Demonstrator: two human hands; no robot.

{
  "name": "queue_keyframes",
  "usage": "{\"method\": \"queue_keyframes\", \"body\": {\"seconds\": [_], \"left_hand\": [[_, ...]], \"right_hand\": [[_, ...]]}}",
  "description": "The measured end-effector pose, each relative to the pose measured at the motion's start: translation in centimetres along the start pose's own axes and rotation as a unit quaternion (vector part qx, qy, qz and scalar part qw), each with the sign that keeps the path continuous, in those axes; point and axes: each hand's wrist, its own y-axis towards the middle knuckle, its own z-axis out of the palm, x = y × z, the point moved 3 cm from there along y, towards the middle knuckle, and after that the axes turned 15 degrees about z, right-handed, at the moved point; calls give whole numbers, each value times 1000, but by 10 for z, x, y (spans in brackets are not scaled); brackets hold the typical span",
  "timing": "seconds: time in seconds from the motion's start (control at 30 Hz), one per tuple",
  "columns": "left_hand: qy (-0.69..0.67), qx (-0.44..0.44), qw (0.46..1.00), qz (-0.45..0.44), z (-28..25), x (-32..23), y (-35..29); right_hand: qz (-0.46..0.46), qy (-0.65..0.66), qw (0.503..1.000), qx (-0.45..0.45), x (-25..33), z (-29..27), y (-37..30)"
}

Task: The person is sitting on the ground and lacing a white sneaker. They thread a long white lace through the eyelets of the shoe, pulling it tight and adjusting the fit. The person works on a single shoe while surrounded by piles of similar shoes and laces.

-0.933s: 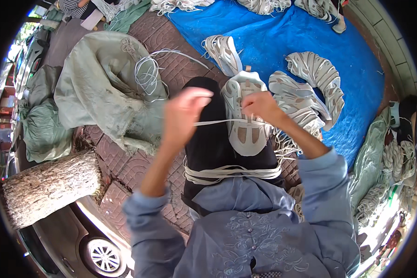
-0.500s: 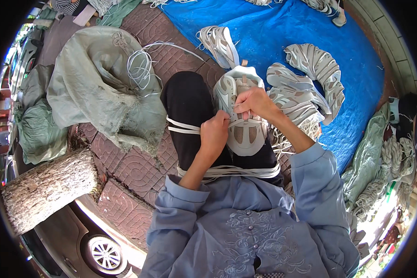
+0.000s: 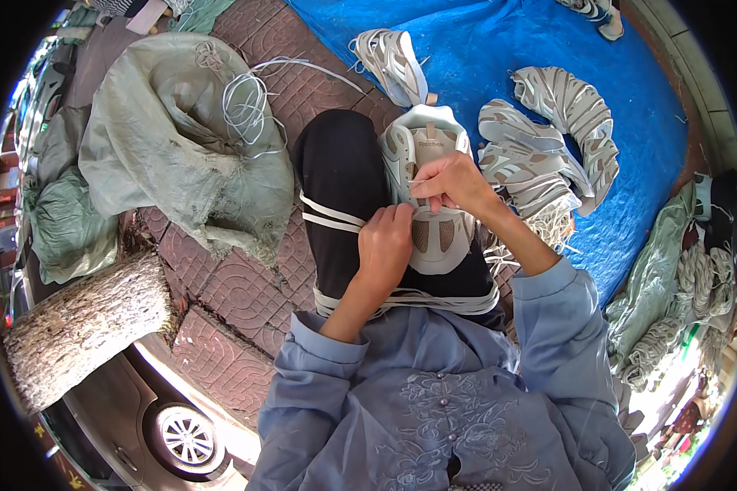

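A white and beige shoe upper (image 3: pixel 431 141) lies over my right thigh, its rounded toe toward me. My right hand (image 3: pixel 457 183) is closed in a pinch above the lacing opening, with what looks like a thin white shoelace at the fingertips. Beside the left edge of the upper, my left hand (image 3: pixel 386 242) is closed with its knuckles up; its fingertips are hidden, so what it grips does not show. White laces (image 3: pixel 333 214) loop around my left thigh. More laces (image 3: pixel 446 303) lie in a bundle across my lap.
Rows of shoe uppers (image 3: pixel 585 123) curve over a blue tarp (image 3: pixel 467 49), with another small stack (image 3: pixel 393 65) ahead. To the left sits a pale sack (image 3: pixel 164 139) with a tangle of white cord (image 3: pixel 246 110). A log (image 3: pixel 90 327) and a parked car (image 3: pixel 131 425) are nearer left.
My left hand has moved slightly down and right, from the lacing to the upper's left edge. My right hand stays over the opening, its pinch slightly shifted. The view has tilted a little.
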Motion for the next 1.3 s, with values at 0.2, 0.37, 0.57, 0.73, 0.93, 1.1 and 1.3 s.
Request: {"method": "queue_keyframes", "body": {"seconds": [0.2, 0.37, 0.57, 0.73, 0.93, 1.1, 1.3], "left_hand": [[48, 25, 999, -4, 4, -3, -2], [34, -19, 998, 48, 10, -7, 5], [-63, -7, 998, 4, 10, -1, 4], [-58, 75, 993, 76, -6, 3, 19], [130, 336, 899, 250, -16, 8, 55], [-41, 407, 889, 205, -12, 29, 55], [-2, 299, 937, 183, -19, 16, 30]], "right_hand": [[16, 60, 998, 4, -2, 2, -4], [-9, 101, 995, 9, -10, -4, -6], [-16, 90, 996, 14, -7, -2, -13], [-48, 144, 988, 14, -16, -13, -9], [-78, 125, 989, -31, -20, -8, -9], [-72, 114, 990, -27, -17, -2, -11], [-59, 91, 994, -27, -16, 0, -8]]}}
